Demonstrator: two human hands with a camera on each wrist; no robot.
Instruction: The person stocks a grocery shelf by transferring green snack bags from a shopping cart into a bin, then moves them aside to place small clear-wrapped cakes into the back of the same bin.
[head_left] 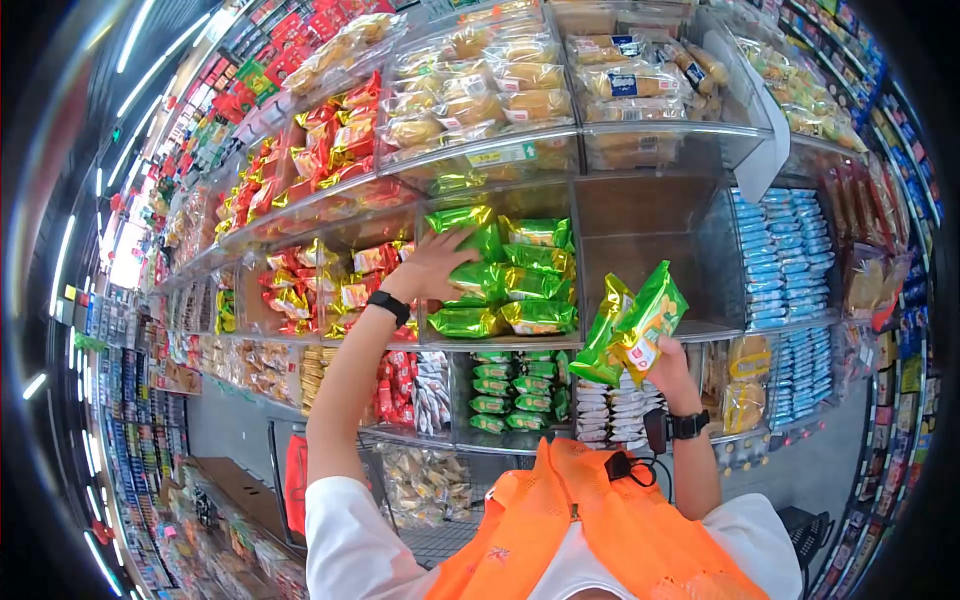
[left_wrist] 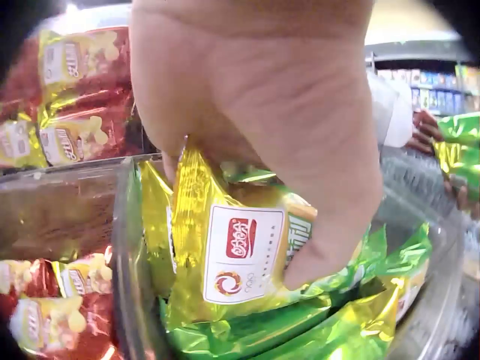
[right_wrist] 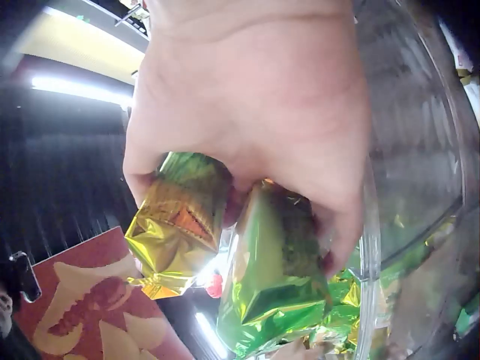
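Observation:
My left hand (head_left: 438, 266) reaches into a clear bin stacked with green and gold snack packets (head_left: 540, 286). In the left wrist view, its thumb lies across the front of one snack packet (left_wrist: 241, 259) with a white label, and the other fingers go behind it. My right hand (head_left: 676, 376) holds two matching packets, a front one (head_left: 655, 312) and another (head_left: 606, 335), in front of the neighbouring bin (head_left: 650, 235). From the right wrist, the gold end of one packet (right_wrist: 176, 244) and the green side of the other (right_wrist: 274, 277) stick out below the fingers.
Clear dividers separate the bins. Red packets (head_left: 365, 275) lie to the left, blue packets (head_left: 785, 260) to the right. Smaller green packets (head_left: 510, 390) fill a lower bin. Bagged bread (head_left: 475, 95) stands above, and a white panel (head_left: 765, 140) juts out at upper right.

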